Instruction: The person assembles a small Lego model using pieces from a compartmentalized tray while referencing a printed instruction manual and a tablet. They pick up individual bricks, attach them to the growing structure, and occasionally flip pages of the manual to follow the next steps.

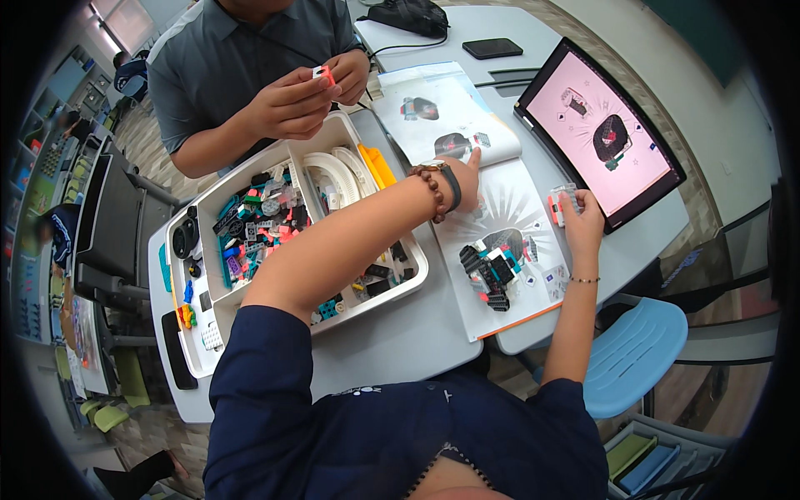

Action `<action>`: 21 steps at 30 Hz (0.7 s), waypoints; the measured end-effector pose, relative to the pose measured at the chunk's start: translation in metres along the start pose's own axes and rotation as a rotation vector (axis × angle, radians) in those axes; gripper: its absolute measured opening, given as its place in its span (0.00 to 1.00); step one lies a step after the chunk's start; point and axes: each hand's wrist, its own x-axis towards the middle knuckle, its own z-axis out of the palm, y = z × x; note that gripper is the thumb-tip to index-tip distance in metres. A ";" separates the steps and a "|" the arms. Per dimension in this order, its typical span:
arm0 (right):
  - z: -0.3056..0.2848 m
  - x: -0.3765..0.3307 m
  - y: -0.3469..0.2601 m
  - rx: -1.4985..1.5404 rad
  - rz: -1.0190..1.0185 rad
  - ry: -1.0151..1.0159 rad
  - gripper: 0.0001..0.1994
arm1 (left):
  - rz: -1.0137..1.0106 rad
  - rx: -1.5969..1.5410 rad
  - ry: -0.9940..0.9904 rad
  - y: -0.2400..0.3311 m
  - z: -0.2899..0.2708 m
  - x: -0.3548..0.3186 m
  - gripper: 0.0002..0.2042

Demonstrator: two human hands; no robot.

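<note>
My left hand reaches across the open instruction booklet. Its index finger stretches out to a pictured model on the upper page, and I see nothing held in it. Beside the laptop screen, my right hand grips a small brick assembly in clear grey and coral. A partly built brick model, black, white and teal with black tracks, rests on the lower page. Across the table, another person's hands hold a small white and coral brick piece.
A white divided bin of mixed bricks stands left of the booklet, under my left forearm. The tilted screen shows a similar model. A black phone lies at the back; a blue chair stands at the right.
</note>
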 end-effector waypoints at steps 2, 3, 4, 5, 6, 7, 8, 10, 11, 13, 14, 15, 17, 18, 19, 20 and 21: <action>-0.002 -0.001 -0.006 0.015 -0.004 -0.018 0.18 | 0.050 0.016 0.055 -0.003 0.005 -0.009 0.42; -0.002 -0.001 -0.006 0.003 -0.008 -0.014 0.18 | 0.077 0.024 0.084 -0.004 0.005 -0.015 0.42; -0.003 -0.002 -0.006 -0.009 -0.011 -0.011 0.18 | 0.084 0.044 0.090 -0.004 0.005 -0.021 0.41; -0.003 -0.002 -0.005 -0.022 -0.013 -0.007 0.18 | 0.090 0.065 0.097 -0.003 0.005 -0.027 0.41; -0.003 -0.002 -0.004 -0.020 -0.020 -0.005 0.18 | 0.098 0.086 0.103 -0.003 0.002 -0.034 0.40; -0.003 -0.001 -0.001 -0.019 -0.025 -0.002 0.18 | 0.096 0.085 0.091 -0.004 0.000 -0.037 0.40; -0.003 -0.001 0.003 -0.018 -0.030 0.002 0.18 | 0.068 0.089 0.081 -0.005 0.000 -0.034 0.40; -0.001 0.000 0.007 -0.017 -0.055 -0.004 0.18 | -0.004 0.090 0.067 -0.011 0.004 -0.026 0.40; -0.001 0.001 0.009 -0.016 -0.067 -0.004 0.18 | -0.013 0.093 0.095 -0.013 0.005 -0.021 0.39; 0.001 -0.001 0.002 -0.011 -0.059 -0.014 0.18 | -0.041 0.053 0.076 -0.022 0.009 -0.013 0.39; 0.001 -0.001 -0.001 -0.009 -0.055 -0.018 0.18 | -0.054 0.033 0.067 -0.025 0.012 -0.010 0.39; 0.001 0.000 0.001 -0.014 -0.063 -0.005 0.18 | -0.036 0.051 0.082 -0.023 0.009 -0.012 0.40; 0.005 0.000 0.004 -0.019 -0.086 0.016 0.18 | -0.021 0.059 0.123 -0.022 0.010 -0.022 0.40; 0.007 0.001 0.001 -0.028 -0.089 0.011 0.18 | -0.025 0.059 0.142 -0.024 0.011 -0.032 0.40; 0.006 -0.001 0.000 -0.044 -0.084 0.015 0.18 | 0.012 0.022 0.168 -0.024 0.007 -0.049 0.40; 0.006 -0.002 -0.002 -0.058 -0.081 0.015 0.18 | 0.026 0.055 0.223 -0.022 0.005 -0.069 0.38; 0.008 -0.002 -0.003 -0.074 -0.097 0.027 0.18 | 0.038 0.090 0.278 -0.019 0.002 -0.096 0.37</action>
